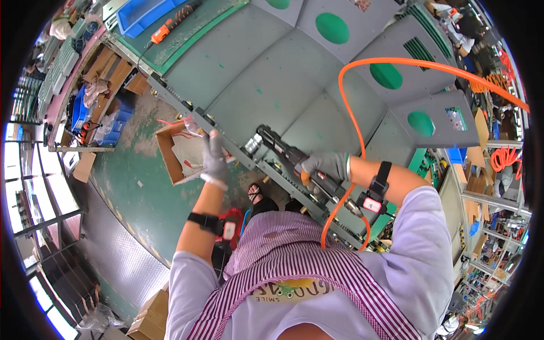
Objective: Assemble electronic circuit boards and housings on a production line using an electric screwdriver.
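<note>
1. L hand, gray glove, is just beside the bolted gray rail, fingers pointing up the view; from my feed I can't tell if it grips anything or touches the rail. Lower down & left: open carton on the green floor, w/ pale sheets inside.
2. Next R, I've got the silver socket on the head of the black power ratchet, right at the rail; can't tell if it's seated on a bolt.
3. Ratchet lies diag. over the rail, head upper L, tail lower R; big gray panel behind.
4. R hand, also gray-gloved, is wrapped round the ratchet's body, approx. mid-length.
5. Orange hose loops btwn the ratchet's tail & upper R, passing close to R hand.
6. Farther R I see a gray plate w/ a round hole, then a red coiled hose at the far R.
</note>
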{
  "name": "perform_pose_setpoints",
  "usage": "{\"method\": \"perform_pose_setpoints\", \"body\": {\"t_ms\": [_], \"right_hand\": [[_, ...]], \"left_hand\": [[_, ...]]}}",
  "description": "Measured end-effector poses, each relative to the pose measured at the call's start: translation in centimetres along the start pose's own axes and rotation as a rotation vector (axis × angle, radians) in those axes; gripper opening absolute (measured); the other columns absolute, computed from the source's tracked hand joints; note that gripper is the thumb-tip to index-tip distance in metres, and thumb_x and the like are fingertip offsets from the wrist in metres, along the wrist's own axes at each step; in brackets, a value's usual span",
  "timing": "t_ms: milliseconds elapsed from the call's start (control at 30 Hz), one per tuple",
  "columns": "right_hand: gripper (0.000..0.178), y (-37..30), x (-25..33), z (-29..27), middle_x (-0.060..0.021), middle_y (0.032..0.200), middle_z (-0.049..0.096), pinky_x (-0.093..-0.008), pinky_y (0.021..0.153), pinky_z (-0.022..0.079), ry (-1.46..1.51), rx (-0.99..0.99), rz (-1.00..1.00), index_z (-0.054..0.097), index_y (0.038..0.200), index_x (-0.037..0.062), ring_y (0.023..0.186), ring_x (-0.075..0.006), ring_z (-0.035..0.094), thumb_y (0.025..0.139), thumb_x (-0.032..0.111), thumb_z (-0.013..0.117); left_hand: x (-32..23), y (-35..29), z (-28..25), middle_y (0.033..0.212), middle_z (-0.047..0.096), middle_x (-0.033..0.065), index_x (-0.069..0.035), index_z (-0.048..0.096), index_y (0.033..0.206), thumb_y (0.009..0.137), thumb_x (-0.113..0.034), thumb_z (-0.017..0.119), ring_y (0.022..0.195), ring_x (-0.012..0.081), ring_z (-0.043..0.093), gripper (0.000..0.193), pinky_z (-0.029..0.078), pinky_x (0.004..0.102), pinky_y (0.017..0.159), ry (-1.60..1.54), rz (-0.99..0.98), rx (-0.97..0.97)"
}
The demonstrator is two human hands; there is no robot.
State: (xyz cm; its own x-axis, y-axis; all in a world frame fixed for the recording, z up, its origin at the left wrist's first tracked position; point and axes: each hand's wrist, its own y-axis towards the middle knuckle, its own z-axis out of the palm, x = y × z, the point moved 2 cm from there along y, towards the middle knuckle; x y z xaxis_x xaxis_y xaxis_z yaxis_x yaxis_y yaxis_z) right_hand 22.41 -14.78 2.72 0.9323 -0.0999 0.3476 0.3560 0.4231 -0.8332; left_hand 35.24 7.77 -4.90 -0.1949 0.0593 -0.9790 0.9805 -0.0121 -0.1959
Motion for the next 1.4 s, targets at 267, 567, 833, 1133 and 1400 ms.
{"method": "perform_pose_setpoints", "body": {"t_ms": [267, 567, 833, 1133, 1400], "right_hand": [[0.018, 0.4, -0.1, 0.0, -0.014, 0.065, 0.058, -0.0293, 0.049, 0.05, -0.033, -0.016, 0.124, 0.058, 0.073, -0.005, 0.053, -0.0198, 0.058, 0.066, 0.012, 0.056], [0.019, 1.3, -0.7, -1.0, -0.0151, 0.067, 0.059, -0.0299, 0.05, 0.05, -0.002, 0.046, 0.156, 0.059, 0.072, -0.0052, 0.055, -0.0207, 0.058, 0.064, 0.012, 0.058], [0.018, 1.0, -0.4, -1.5, -0.0129, 0.067, 0.058, -0.0295, 0.049, 0.049, 0.02, 0.099, 0.198, 0.059, 0.072, -0.004, 0.054, -0.0199, 0.058, 0.065, 0.012, 0.059], [0.02, 0.3, 7.9, 0.9, -0.0072, 0.06, 0.055, -0.0241, 0.042, 0.042, -0.044, -0.051, -0.109, 0.053, 0.071, 0.0006, 0.046, -0.0139, 0.054, 0.068, 0.018, 0.062], [0.023, 3.6, 11.8, 3.4, -0.0093, 0.061, 0.058, -0.0248, 0.045, 0.046, -0.17, -0.026, -0.007, 0.057, 0.074, -0.002, 0.049, -0.0149, 0.057, 0.069, 0.02, 0.061]], "left_hand": [[0.1, 0.8, 1.7, 0.092, 0.057, 0.0125, -0.002, 0.036, 0.12, 0.075, -0.036, 0.056, 0.081, 0.0229, 0.054, 0.06, 0.042, 0.0333, 0.073, 0.014, -0.06, -0.111], [0.3, 0.0, 1.7, 0.09, 0.057, 0.0128, -0.003, 0.037, 0.12, 0.075, -0.034, 0.052, 0.08, 0.0237, 0.054, 0.056, 0.042, 0.0345, 0.073, 0.017, -0.149, -0.123], [-1.7, -0.2, 2.1, 0.089, 0.052, 0.0121, -0.003, 0.042, 0.108, 0.079, -0.031, 0.047, 0.078, 0.0213, 0.05, 0.041, 0.041, 0.0323, 0.072, 0.031, -0.103, -0.117], [-3.1, 0.4, 0.9, 0.097, 0.051, 0.009, -0.001, 0.029, 0.119, 0.075, -0.011, 0.057, 0.083, 0.0145, 0.05, 0.053, 0.043, 0.0273, 0.072, -0.001, 0.139, -0.083], [-0.2, 1.2, 0.7, 0.088, 0.058, 0.0217, -0.002, 0.022, 0.127, 0.064, -0.036, 0.057, 0.079, 0.0366, 0.058, 0.08, 0.045, 0.0384, 0.073, 0.403, -0.13, -0.09]]}}
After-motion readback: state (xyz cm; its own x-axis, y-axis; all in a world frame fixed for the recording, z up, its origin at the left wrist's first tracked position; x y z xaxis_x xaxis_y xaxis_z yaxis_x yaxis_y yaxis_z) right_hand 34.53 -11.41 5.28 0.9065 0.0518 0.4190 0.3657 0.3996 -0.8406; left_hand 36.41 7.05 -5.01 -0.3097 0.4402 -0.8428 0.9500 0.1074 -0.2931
